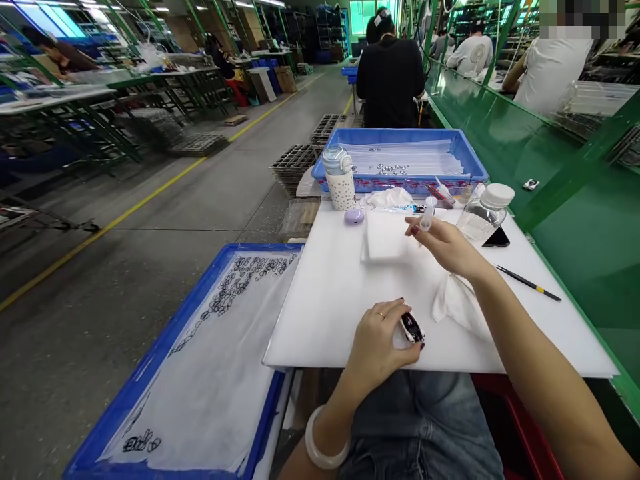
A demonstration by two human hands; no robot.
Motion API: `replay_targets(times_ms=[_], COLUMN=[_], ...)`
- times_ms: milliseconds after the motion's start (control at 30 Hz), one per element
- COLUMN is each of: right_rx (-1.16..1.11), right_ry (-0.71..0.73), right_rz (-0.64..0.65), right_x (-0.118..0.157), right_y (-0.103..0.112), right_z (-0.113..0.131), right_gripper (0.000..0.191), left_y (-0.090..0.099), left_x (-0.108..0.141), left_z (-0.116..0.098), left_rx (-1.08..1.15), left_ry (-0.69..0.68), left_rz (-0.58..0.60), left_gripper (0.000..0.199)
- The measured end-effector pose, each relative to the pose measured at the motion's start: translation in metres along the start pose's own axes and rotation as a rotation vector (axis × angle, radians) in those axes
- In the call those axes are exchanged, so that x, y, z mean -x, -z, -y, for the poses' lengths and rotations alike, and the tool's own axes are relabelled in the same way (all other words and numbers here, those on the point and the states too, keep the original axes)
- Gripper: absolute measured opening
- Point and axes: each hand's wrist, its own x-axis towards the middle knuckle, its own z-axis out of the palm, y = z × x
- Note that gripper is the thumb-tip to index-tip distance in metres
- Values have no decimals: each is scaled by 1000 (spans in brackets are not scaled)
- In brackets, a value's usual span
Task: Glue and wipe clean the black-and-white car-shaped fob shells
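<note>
Holding the small toy car (412,328) between thumb and fingertips, your left hand (375,343) rests low over the near edge of the white board (320,320). Your right hand (450,247), farther ahead, has its fingers narrowed round a small see-through bottle (428,212), near a blank white pad (387,237). The work seems partway: the car's body looks whole, with pale sides and a glossy dark top, but whether any part is still missing is too small to tell. Loose black loops (223,297), thin and rounded, lie on wrinkled white paper in the blue tray (264,427) left of your left hand; they look unused, though you can't tell whether they fit the car. Just right of the car sits a soft, creased cloth (453,303). Right of your right hand stands a clear plastic jar (483,220) with a ribbed white lid; nearer your forearm lies a slim black tool (530,283).
</note>
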Motion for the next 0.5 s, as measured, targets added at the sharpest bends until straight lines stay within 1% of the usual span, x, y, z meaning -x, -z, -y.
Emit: replay_targets(times_ms=[67, 133, 200, 233, 300, 333, 400, 500], right_rx=[-253, -472, -549, -573, -673, -751, -913, -1065], right_ry=[29, -33, -113, -121, -84, -58, -31, -70], right_rz=[-36, -32, 7, 14, 7, 7, 18, 7], right_x=[22, 41, 55, 61, 71, 75, 83, 92], right_y=[-13, -30, -42, -45, -43, -41, -36, -36], right_z=[3, -1, -3, -3, 5, 11, 23, 35], right_gripper=[31, 30, 36, 44, 65, 72, 77, 76], left_y=[-4, -8, -9, -10, -9, -9, -9, -8], left_x=[5, 8, 8, 7, 6, 5, 4, 3], left_z=[-4, -7, -9, -9, -9, -9, -9, -10], left_rx=[77, 127, 152, 161, 177, 181, 183, 181], left_ry=[14, 39, 67, 79, 94, 99, 111, 127], left_rz=[-68, -131, -172, -180, -186, -187, -193, -199], left_gripper=[46, 41, 39, 38, 38, 37, 36, 35])
